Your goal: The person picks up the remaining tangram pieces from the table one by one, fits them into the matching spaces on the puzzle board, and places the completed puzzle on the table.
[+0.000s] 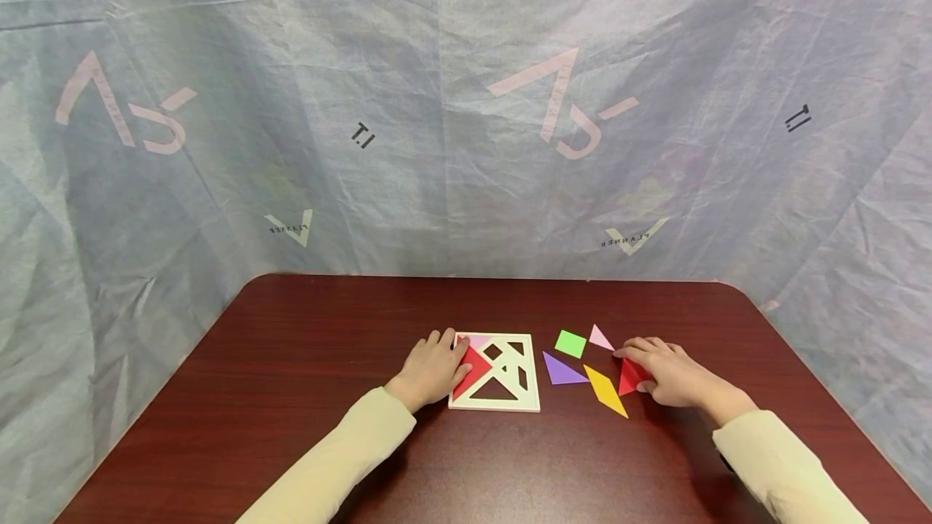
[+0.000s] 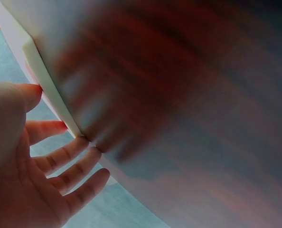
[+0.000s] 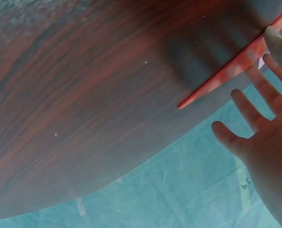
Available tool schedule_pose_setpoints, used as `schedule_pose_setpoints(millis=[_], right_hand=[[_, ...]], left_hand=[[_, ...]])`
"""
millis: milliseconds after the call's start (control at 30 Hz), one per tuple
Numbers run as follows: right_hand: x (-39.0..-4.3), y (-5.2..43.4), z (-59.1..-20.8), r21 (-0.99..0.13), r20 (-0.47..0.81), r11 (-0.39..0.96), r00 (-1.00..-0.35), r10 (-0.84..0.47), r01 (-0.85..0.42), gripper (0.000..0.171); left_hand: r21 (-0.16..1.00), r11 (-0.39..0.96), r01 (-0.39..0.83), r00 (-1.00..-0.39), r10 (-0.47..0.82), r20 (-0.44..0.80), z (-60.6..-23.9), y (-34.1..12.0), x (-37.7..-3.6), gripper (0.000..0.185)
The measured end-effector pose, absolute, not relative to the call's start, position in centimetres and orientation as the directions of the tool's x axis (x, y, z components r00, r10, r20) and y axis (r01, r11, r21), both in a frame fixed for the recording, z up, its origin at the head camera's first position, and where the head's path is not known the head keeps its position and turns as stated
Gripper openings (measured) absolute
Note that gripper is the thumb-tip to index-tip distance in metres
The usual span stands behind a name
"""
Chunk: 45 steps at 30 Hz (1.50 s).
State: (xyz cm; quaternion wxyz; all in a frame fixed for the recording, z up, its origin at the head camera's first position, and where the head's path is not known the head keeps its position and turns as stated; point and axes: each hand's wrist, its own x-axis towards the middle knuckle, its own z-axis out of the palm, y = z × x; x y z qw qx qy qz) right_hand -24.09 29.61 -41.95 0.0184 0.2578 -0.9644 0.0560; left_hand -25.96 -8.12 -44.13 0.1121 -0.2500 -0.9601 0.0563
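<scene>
The left hand [image 1: 429,370] rests its spread fingers on the white puzzle board [image 1: 495,405] and the red triangle [image 1: 475,370] in its left side; the right hand [image 1: 666,370] touches the loose red triangle [image 1: 629,382] on the table [image 1: 582,459] with extended fingers. Best keep the board pressed still and pinch opposite edges, clear of the yellow parallelogram [image 1: 606,391] and, farther back, the pink triangle [image 1: 600,338].

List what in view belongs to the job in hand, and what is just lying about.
Likely part of the job: white puzzle board; inlaid red triangle; inlaid pink piece; loose red triangle; green square; small pink triangle; purple triangle; yellow piece.
Just there as surroundings: brown table; printed cloth.
</scene>
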Motion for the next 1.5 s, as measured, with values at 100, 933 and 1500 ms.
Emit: schedule_pose_setpoints(millis=[100,933,1500], right_hand=[[-24.18,29.51,-41.81,-0.111,0.056,0.858,-0.865,-0.499,-0.502,0.050],[-24.79,30.40,-42.50,-0.049,0.271,0.794,-0.773,-0.573,-0.606,0.040],[-24.36,30.45,-42.21,-0.033,0.234,0.816,-0.798,-0.555,-0.577,0.039]], left_hand=[[-0.166,0.868,0.467,-0.851,0.493,0.184,-44.11,-8.13,-25.92,0.045],[-0.155,0.872,0.465,-0.859,0.486,0.160,-43.87,-8.06,-25.79,0.045],[-0.165,0.872,0.461,-0.860,0.485,0.158,-43.90,-8.08,-25.84,0.046]])
